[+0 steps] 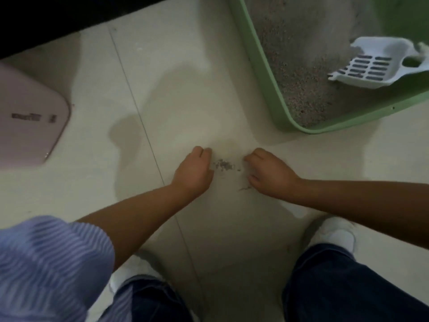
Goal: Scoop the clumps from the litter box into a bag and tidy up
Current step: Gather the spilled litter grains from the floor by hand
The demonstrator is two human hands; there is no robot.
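A small patch of spilled grey litter [224, 165] lies on the pale tiled floor. My left hand [193, 171] rests on the floor just left of it, fingers curled. My right hand [269, 173] rests just right of it, fingers curled toward the litter; a few grains [243, 188] lie by its thumb. Neither hand visibly holds anything. The green litter box [267, 73] stands at the upper right, filled with grey litter. A white slotted scoop [371, 63] leans on the box's near rim, its head over the litter.
A pink flat-topped object [30, 122] with a rounded corner sits at the left edge. A dark cabinet base [58, 19] runs along the top left. My white shoes [334, 231] and jeans-clad knees are at the bottom.
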